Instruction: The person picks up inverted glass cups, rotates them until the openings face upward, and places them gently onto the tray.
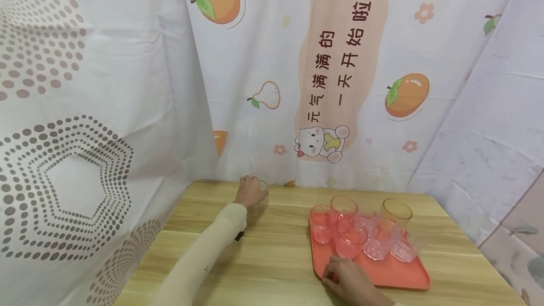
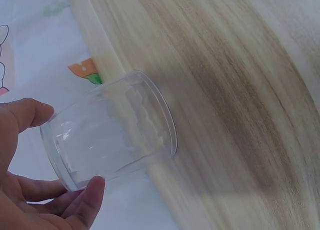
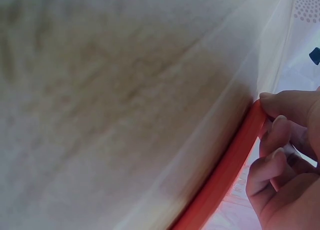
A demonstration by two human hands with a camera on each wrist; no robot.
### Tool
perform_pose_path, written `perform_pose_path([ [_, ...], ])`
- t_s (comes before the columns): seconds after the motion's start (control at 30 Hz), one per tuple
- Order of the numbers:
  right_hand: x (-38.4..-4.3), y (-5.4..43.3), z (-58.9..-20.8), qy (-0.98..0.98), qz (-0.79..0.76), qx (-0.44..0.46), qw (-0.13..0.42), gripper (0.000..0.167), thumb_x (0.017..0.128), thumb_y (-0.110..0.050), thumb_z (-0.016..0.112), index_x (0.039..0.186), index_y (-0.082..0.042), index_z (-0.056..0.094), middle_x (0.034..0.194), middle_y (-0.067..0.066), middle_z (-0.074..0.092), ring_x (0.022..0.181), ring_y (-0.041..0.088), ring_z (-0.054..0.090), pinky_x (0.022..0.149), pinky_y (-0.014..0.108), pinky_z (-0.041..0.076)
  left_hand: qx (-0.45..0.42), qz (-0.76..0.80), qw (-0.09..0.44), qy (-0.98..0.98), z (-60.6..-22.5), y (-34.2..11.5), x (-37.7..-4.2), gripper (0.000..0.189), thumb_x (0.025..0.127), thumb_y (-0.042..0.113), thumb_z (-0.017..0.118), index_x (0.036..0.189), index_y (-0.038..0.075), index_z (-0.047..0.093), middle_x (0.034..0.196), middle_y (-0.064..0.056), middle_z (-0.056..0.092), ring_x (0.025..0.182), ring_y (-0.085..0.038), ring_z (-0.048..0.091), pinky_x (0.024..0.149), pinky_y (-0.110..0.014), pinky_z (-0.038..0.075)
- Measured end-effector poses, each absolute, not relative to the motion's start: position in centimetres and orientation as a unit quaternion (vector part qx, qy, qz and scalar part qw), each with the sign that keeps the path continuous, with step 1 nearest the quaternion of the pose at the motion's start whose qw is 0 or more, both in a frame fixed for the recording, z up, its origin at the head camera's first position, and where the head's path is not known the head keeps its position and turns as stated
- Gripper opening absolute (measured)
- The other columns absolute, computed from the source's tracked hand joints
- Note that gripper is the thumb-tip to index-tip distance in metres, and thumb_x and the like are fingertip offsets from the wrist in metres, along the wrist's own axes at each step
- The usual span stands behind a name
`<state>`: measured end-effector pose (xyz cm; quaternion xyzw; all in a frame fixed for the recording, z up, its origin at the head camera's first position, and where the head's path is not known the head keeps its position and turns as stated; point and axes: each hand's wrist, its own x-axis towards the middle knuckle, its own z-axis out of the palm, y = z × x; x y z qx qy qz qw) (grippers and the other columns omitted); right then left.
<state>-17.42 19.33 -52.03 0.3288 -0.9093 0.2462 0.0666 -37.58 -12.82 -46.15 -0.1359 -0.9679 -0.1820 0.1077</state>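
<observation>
At the far left of the table, my left hand [image 1: 250, 193] holds a clear cup [image 2: 110, 132] between thumb and fingers. The held end of the cup is toward my palm, and its lipped end is turned to the tabletop. My right hand [image 1: 347, 281] is at the near left corner of a red tray [image 1: 401, 279]. Its fingertips pinch the tray's rim [image 3: 220, 185] in the right wrist view, the other fingers curled. On the tray stand several clear cups, among them a pinkish-looking one [image 1: 352, 237] close to the right hand.
A cup with an amber rim [image 1: 397, 208] is at the tray's back right. The wooden table [image 1: 272, 249] meets a printed curtain [image 1: 255, 145] at the back. More white curtain [image 1: 170, 107] hangs at the left side, and another sheet [image 1: 480, 145] at the right.
</observation>
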Motion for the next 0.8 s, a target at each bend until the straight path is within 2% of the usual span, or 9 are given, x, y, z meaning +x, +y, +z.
perform_pose_path([
  [0.33, -17.3, 19.2, -52.1, -0.913, 0.248, 0.318, 0.063, 0.014, 0.085, -0.015, 0.083, 0.082, -0.023, 0.071, 0.080, -0.020, 0.053, 0.071, -0.004, 0.049, 0.059, 0.021, 0.045, -0.127, -0.211, 0.103, -0.964, -46.7, -13.3, -37.6, 0.036, 0.088, 0.029, 0.070, 0.062, 0.007, 0.057, 0.083, -0.011, 0.057, 0.090, -0.031, 0.049, 0.086, -0.046, 0.044],
  [0.57, -17.1, 19.1, -52.0, -0.916, 0.246, 0.312, 0.054, 0.015, 0.085, -0.015, 0.084, 0.082, -0.023, 0.072, 0.080, -0.021, 0.054, 0.071, -0.004, 0.050, 0.059, 0.022, 0.046, -0.123, -0.224, 0.090, -0.963, -45.9, -13.5, -36.0, 0.033, 0.088, 0.030, 0.071, 0.080, 0.000, 0.064, 0.096, -0.018, 0.059, 0.095, -0.033, 0.051, 0.080, -0.044, 0.052],
  [0.8, -17.1, 19.0, -51.8, -0.915, 0.248, 0.313, 0.050, 0.014, 0.085, -0.014, 0.083, 0.082, -0.022, 0.072, 0.080, -0.020, 0.054, 0.072, -0.004, 0.050, 0.060, 0.023, 0.047, -0.134, -0.216, 0.098, -0.962, -45.6, -14.0, -34.5, 0.037, 0.087, 0.031, 0.071, 0.092, -0.005, 0.064, 0.092, -0.014, 0.056, 0.088, -0.028, 0.050, 0.073, -0.040, 0.050],
])
